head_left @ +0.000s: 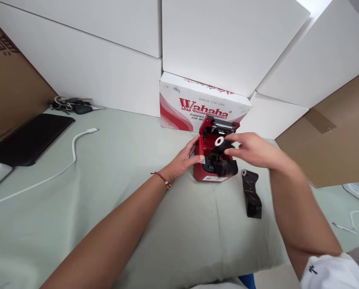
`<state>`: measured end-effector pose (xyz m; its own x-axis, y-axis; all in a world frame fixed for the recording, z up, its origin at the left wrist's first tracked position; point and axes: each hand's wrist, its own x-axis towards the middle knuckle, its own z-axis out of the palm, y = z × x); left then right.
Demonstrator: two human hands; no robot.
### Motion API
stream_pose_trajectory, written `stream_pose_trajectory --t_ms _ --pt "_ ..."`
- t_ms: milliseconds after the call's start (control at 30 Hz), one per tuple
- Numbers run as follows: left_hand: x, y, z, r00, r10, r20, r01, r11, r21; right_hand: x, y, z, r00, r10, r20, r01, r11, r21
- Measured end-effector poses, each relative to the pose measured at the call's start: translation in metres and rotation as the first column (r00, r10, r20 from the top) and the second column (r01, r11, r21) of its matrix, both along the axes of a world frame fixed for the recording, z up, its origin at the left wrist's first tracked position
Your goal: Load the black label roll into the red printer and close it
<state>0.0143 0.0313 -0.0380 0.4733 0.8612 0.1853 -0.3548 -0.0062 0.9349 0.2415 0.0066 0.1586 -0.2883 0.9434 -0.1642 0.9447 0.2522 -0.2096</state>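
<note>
Far L: brown carton, then black tablet flat on the cloth, w/ keys just behind it. Next, white cable, plug end pointing roughly R.

Then L hand, red cord at wrist: fingers loosely spread vs L side of red unit, thumb at its near L rim; not clenched, nothing lifted. Wahaha box stands behind unit, partly hidden by unit's raised lid.

Roll, black film w/ white core, is over the unit's open bay, pinched btwn thumb & fingers of R hand. Key relation: roll lies just L of R fingertips; core's long axis runs approx. L–R, white end facing L, other end hidden by fingers. Loose film hangs twd unit's near side. R hand is nearer, has the roll; L hand is across the bay. Some blur; can't tell if roll touches unit's inside.

R of unit, apart from both hands: 2nd roll on cloth, core at far end, film trailing twd person. Far R: taped carton & thin white lead.
</note>
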Motion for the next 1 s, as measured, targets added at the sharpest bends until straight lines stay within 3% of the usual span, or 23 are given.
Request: stream_pose_trajectory --t_ms 100,167,233,367,433,500,633,767,900,1000 --pt "0.000 0.002 -0.001 1.000 -0.004 0.002 0.004 1.000 0.001 0.051 -0.022 0.028 0.966 -0.086 -0.244 0.068 0.994 -0.081" --pt "0.000 0.002 0.000 1.000 -0.006 0.002 0.006 1.000 -0.007 0.078 -0.028 0.029 0.952 -0.143 -0.271 0.106 0.984 -0.147" --pt "0.001 0.001 0.002 1.000 -0.005 0.002 0.005 1.000 -0.021 0.093 -0.028 0.015 0.961 -0.166 -0.219 0.116 0.967 -0.226" --pt "0.000 0.000 0.004 1.000 0.002 0.000 -0.002 1.000 -0.024 0.087 -0.025 -0.040 0.988 -0.143 -0.061 0.108 0.914 -0.392" --pt "0.000 -0.001 0.003 1.000 0.007 -0.007 -0.007 1.000 -0.021 0.082 -0.026 -0.062 0.985 -0.154 -0.071 0.114 0.911 -0.395" --pt "-0.001 0.000 0.002 1.000 0.011 -0.011 -0.012 1.000 -0.015 0.085 -0.030 -0.075 0.978 -0.198 -0.063 0.171 0.940 -0.295" --pt "-0.001 0.001 0.000 1.000 0.010 -0.001 -0.010 1.000 -0.004 0.114 -0.037 -0.085 0.943 -0.324 0.076 0.329 0.942 -0.070" --pt "-0.001 0.002 0.000 1.000 0.014 0.019 -0.014 0.999 -0.039 0.132 -0.040 -0.095 0.956 -0.272 0.113 0.285 0.951 -0.116" --pt "-0.001 0.003 0.001 0.999 0.030 0.027 -0.028 0.998 -0.052 0.123 -0.041 -0.102 0.982 -0.165 0.093 0.177 0.972 -0.153" --pt "-0.002 0.002 0.003 1.000 0.024 0.014 -0.023 0.998 -0.050 0.115 -0.041 -0.101 0.983 -0.085 0.165 0.116 0.976 -0.187"
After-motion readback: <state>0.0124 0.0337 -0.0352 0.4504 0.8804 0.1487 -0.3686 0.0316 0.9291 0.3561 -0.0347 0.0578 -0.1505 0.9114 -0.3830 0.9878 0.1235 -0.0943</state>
